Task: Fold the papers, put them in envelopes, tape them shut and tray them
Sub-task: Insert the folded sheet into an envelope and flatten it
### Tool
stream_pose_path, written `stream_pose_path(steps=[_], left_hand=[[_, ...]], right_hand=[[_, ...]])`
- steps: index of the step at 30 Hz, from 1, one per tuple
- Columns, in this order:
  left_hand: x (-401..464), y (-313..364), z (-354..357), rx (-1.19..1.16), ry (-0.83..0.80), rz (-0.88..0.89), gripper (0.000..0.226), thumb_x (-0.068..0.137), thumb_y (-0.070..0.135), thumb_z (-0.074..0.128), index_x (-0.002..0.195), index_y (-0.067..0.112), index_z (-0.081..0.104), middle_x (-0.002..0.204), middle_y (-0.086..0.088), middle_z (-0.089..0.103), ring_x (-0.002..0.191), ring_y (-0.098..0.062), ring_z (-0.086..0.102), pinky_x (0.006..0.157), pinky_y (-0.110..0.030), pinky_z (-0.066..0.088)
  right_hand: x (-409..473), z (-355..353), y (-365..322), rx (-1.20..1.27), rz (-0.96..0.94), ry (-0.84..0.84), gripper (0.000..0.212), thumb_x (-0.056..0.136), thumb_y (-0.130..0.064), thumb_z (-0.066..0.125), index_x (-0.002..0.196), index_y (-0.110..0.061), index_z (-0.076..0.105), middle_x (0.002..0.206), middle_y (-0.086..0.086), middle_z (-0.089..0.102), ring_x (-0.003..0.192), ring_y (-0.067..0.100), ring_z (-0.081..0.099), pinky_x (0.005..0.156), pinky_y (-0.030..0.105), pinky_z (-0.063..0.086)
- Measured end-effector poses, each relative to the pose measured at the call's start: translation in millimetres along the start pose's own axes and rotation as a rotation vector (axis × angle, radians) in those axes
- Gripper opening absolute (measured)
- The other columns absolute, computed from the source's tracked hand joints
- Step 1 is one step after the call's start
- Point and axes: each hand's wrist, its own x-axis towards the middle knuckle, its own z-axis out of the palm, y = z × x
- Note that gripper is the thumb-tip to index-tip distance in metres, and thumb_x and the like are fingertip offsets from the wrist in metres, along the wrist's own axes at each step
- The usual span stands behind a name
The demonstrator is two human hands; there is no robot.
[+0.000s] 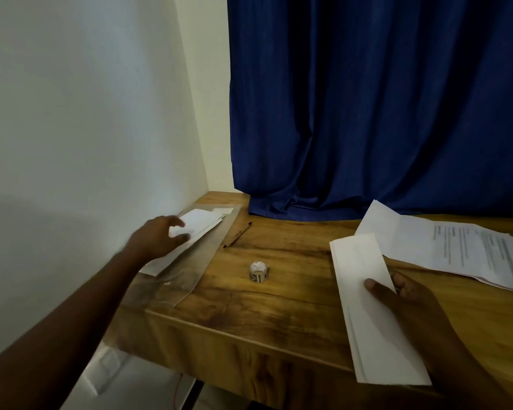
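Note:
My right hand holds a folded white paper above the table's front right, thumb on top of it. My left hand reaches to the far left, where its fingers pinch a white envelope from a small stack. That stack lies in a clear plastic sleeve along the wall. A small roll of tape stands in the middle of the wooden table. Printed sheets lie spread at the right.
A dark pen lies just right of the plastic sleeve. A blue curtain hangs behind the table and bunches on its back edge. A white wall borders the table's left side. No tray is in view.

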Motion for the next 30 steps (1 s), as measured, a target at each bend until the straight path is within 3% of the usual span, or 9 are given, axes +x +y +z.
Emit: stream_pose_path(steps=[5, 10, 15, 18, 21, 26, 28, 30], left_hand=[[9.8, -38.3, 10.9, 0.125, -0.164, -0.131, 0.068, 0.082, 0.068, 0.069, 0.130, 0.021, 0.063, 0.143, -0.004, 0.057, 0.126, -0.026, 0.055, 0.103, -0.039, 0.044], [14.1, -39.0, 10.9, 0.203, -0.065, -0.055, 0.039, 0.094, 0.053, 0.063, 0.112, 0.021, 0.074, 0.118, -0.003, 0.071, 0.104, -0.023, 0.065, 0.085, -0.034, 0.050], [16.1, -30.4, 6.4, 0.349, 0.059, -0.035, 0.027, 0.099, 0.040, 0.057, 0.101, 0.021, 0.076, 0.092, 0.001, 0.071, 0.075, -0.017, 0.062, 0.061, -0.026, 0.042], [15.3, -28.4, 7.4, 0.350, 0.108, -0.083, 0.025, 0.096, 0.041, 0.061, 0.098, 0.022, 0.076, 0.084, 0.003, 0.069, 0.070, -0.016, 0.061, 0.058, -0.025, 0.041], [12.9, -27.2, 2.6, 0.311, 0.217, -0.081, 0.025, 0.097, 0.040, 0.059, 0.102, 0.023, 0.077, 0.090, -0.003, 0.072, 0.073, -0.023, 0.063, 0.064, -0.029, 0.046], [4.8, -12.4, -45.4, 0.048, 0.631, -0.046, 0.030, 0.097, 0.050, 0.056, 0.106, 0.028, 0.074, 0.098, -0.006, 0.076, 0.094, -0.038, 0.069, 0.075, -0.043, 0.051], [-3.5, 5.7, -69.0, -0.234, 0.762, -0.013, 0.033, 0.096, 0.051, 0.055, 0.104, 0.025, 0.074, 0.100, -0.003, 0.075, 0.096, -0.031, 0.070, 0.079, -0.040, 0.051], [-17.0, 32.0, -86.0, -0.614, 0.827, 0.063, 0.024, 0.095, 0.044, 0.058, 0.095, 0.024, 0.072, 0.093, 0.003, 0.073, 0.090, -0.019, 0.069, 0.081, -0.036, 0.052]], right_hand=[[-1.1, -0.4, -0.6, 0.001, -0.012, -0.014, 0.023, 0.095, -0.035, 0.063, 0.112, -0.021, 0.058, 0.096, 0.000, 0.068, 0.082, 0.020, 0.067, 0.062, 0.026, 0.048], [-0.8, -0.3, 0.3, -0.003, -0.014, -0.005, 0.019, 0.096, -0.033, 0.064, 0.109, -0.022, 0.058, 0.092, -0.006, 0.066, 0.080, 0.017, 0.066, 0.060, 0.024, 0.046], [0.3, 0.5, 0.8, 0.006, -0.014, -0.003, 0.019, 0.095, -0.033, 0.065, 0.110, -0.023, 0.058, 0.092, -0.007, 0.067, 0.079, 0.015, 0.066, 0.059, 0.022, 0.046], [-0.1, 1.2, 0.9, -0.001, -0.012, 0.000, 0.020, 0.095, -0.033, 0.065, 0.111, -0.022, 0.058, 0.092, -0.007, 0.067, 0.079, 0.015, 0.066, 0.059, 0.022, 0.046], [-0.2, 1.7, 1.8, 0.006, -0.012, 0.014, 0.021, 0.095, -0.031, 0.065, 0.112, -0.021, 0.058, 0.092, -0.008, 0.065, 0.080, 0.014, 0.065, 0.060, 0.021, 0.045], [-0.4, 2.5, 5.1, 0.009, -0.004, 0.022, 0.024, 0.096, -0.033, 0.063, 0.117, -0.024, 0.057, 0.101, -0.007, 0.068, 0.079, 0.009, 0.064, 0.056, 0.015, 0.044], [0.6, 1.8, 2.5, -0.022, -0.015, 0.034, 0.040, 0.095, -0.032, 0.065, 0.132, -0.026, 0.051, 0.116, -0.009, 0.064, 0.080, 0.003, 0.060, 0.054, 0.010, 0.042], [1.6, -0.1, 2.0, -0.067, -0.060, 0.045, 0.069, 0.094, -0.030, 0.068, 0.152, -0.032, 0.032, 0.131, -0.015, 0.042, 0.087, -0.001, 0.050, 0.060, 0.010, 0.038]])
